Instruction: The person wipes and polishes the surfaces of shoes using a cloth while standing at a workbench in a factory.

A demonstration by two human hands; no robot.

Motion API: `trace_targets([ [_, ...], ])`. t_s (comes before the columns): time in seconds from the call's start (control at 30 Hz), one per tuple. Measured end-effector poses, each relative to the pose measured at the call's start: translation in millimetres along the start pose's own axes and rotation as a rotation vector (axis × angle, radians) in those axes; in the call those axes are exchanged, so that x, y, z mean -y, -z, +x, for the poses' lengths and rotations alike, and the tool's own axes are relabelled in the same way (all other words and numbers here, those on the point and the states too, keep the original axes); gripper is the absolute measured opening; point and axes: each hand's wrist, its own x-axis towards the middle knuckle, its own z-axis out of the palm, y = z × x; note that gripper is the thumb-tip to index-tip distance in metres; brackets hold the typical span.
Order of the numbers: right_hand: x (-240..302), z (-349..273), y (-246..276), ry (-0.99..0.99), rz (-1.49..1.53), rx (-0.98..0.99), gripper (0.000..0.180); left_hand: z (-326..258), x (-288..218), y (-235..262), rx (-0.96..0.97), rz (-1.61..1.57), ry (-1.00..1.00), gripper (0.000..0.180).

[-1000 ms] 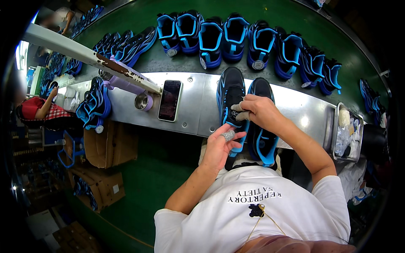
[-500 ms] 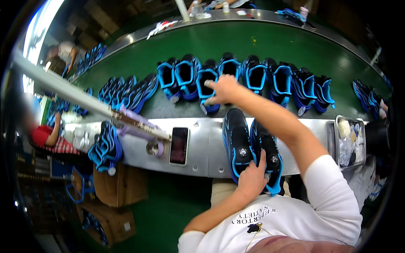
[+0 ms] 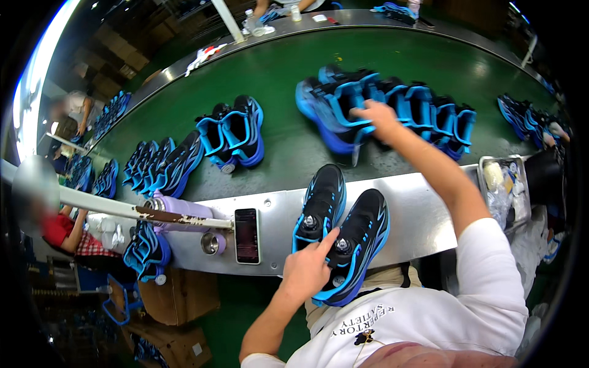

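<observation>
Two black-and-blue sneakers (image 3: 363, 228) with round dials on their tongues stand side by side at the steel table edge, toes pointing away. My left hand (image 3: 307, 270) grips them at the collars, its index finger stretched along the right shoe's tongue and other fingers partly hidden. Over the green belt, my right hand (image 3: 379, 119) is closed on the collar of a matching sneaker (image 3: 331, 119), which leans sideways and looks blurred. More of these sneakers (image 3: 423, 110) stand in a tight row just right of it.
On the steel ledge (image 3: 417, 211) lie a phone (image 3: 247, 236), a small purple cup (image 3: 213, 243) and a lilac bottle (image 3: 184, 208). A tray of plastic bags (image 3: 504, 190) sits at the right. A worn white bar (image 3: 141, 211) crosses at left. Sneakers (image 3: 236, 132) stand on the green belt (image 3: 279, 73).
The row has split: two sneakers now stand apart at left, others bunch to the right. My right hand has taken hold of a sneaker and tilted it. The pair under my left hand has turned.
</observation>
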Motion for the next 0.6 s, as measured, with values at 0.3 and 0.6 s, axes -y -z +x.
trace_targets([
  [0.3, -120.7, -71.3, 17.3, -0.049, -0.148, -0.179, 0.061, 173.7, 77.9, 63.7, -0.601, 0.122, -0.107, 0.054],
  [0.6, -26.4, -135.5, 65.2, -0.166, 0.474, -0.086, 0.033, 203.5, 205.5, 132.2, -0.273, 0.745, 0.474, 0.067],
])
